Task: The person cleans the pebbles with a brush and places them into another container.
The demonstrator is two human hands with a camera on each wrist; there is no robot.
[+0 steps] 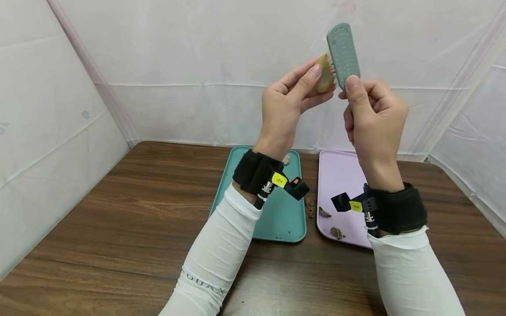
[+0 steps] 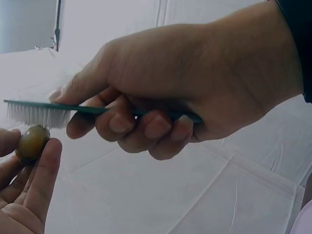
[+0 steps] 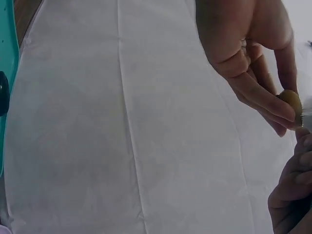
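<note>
- The left hand pinches a small yellowish-brown round object between thumb and fingertips, raised well above the table.
- The right hand grasps the handle of a grey-green brush, fingers curled round it and thumb pressed on its back; the left wrist view shows the white bristles touching the top of the round object.
- Both things sit high in the middle of the scene, in front of the far white cloth wall.
- Below, on the brown wooden table, a teal tray lies left and a pink tray right, side by side.
- Brown scraps lie on the pink tray's near left part and in the gap between the trays.
- A pale small object shows at the teal tray's far edge, partly hidden by the left wrist.
- Risk, as I judge it: the pinch covers little of the smooth round object, so a firm brush stroke could flick it out of the fingertips, and it may roll off the table.
- Bristles could also scrape the left fingertips, which sit just beside the contact.
</note>
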